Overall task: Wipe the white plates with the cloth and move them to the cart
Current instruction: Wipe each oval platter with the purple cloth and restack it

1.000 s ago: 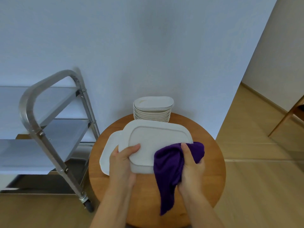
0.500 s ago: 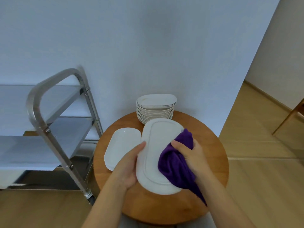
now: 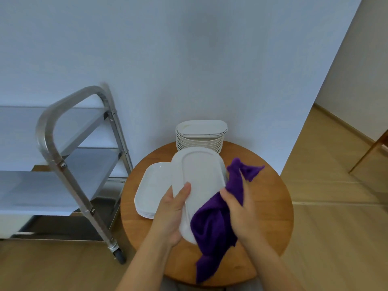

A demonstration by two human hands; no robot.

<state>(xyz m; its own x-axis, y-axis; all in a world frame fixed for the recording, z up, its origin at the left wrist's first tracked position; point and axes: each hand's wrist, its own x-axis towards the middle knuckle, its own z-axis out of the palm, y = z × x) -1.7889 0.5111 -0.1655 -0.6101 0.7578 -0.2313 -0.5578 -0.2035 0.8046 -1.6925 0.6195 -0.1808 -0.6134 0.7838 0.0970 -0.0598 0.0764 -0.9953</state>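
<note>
I note the left hand (image 3: 171, 215) gripping a white plate (image 3: 199, 181) at its near left edge, thumb on the upper face, fingers closed underneath it. The plate is held tilted above the round wooden bench (image 3: 270, 206), long axis pointing away from me. My right hand (image 3: 239, 213) is closed on a purple cloth (image 3: 212, 225), which is bunched against the plate's right edge and near end; one tail hangs down toward the bench's front, another sticks up past the fingers (image 3: 227, 196). A low pile of plates (image 3: 151, 190) lies flat on the bench, just left of the held one and partly under it. A taller stack (image 3: 200, 136) stands at the bench's far edge, by the wall. The metal cart (image 3: 69, 166) stands left of the bench; I see nothing on its visible shelves.
</note>
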